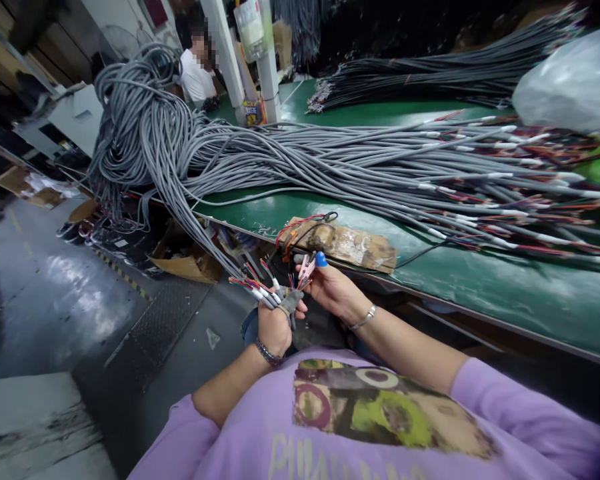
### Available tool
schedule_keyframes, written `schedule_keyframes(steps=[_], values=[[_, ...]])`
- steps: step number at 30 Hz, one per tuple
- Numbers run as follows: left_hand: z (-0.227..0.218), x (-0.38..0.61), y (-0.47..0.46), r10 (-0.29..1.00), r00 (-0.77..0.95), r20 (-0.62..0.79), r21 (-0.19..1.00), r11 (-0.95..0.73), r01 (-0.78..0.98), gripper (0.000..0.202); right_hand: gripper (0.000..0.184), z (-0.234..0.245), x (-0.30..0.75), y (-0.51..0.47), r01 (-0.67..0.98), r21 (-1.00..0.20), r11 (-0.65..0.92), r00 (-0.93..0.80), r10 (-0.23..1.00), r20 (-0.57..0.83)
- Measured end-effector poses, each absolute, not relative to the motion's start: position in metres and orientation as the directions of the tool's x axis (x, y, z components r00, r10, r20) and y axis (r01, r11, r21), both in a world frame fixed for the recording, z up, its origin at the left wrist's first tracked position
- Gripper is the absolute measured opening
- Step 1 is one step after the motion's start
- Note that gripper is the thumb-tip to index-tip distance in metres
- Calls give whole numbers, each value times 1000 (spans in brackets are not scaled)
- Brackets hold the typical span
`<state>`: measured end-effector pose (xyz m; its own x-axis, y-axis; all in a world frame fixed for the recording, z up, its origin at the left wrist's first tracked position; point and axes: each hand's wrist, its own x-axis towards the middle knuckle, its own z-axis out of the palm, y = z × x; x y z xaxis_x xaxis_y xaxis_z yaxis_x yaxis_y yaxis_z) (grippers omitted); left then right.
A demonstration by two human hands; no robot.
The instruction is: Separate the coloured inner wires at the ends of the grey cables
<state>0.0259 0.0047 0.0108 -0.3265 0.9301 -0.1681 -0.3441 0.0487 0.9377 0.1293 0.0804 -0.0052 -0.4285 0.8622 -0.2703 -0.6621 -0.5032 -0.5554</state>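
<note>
In front of my body, my left hand [276, 328] is closed around a bunch of grey cable ends [265, 293]. White sleeves and thin coloured wires stick out of the bunch. Grey material covers part of that hand near the thumb. Close by on the right, my right hand [333, 290] pinches a small pink clip-like tool [307, 269] beside the wire tips. One of its fingertips wears a blue cover [321, 259]. Whether the tool touches a wire is too small to tell. The held cables run up to a large grey cable heap [145, 127] at the table's left end.
Grey cables with stripped ends lie across the green table [480, 287]. A taped wooden board [365, 248] with wires sits at its near edge. Behind are a dark cable bundle [420, 77], a plastic bag [573, 83] and a person [196, 77]. A cardboard box [187, 257] stands below.
</note>
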Motion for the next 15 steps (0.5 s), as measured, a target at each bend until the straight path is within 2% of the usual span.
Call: schedule_keyframes(steps=[15], values=[[13, 26, 6, 933, -308, -187, 939, 77, -336, 22, 33, -7, 128, 81, -652, -590, -476, -407, 876, -257]])
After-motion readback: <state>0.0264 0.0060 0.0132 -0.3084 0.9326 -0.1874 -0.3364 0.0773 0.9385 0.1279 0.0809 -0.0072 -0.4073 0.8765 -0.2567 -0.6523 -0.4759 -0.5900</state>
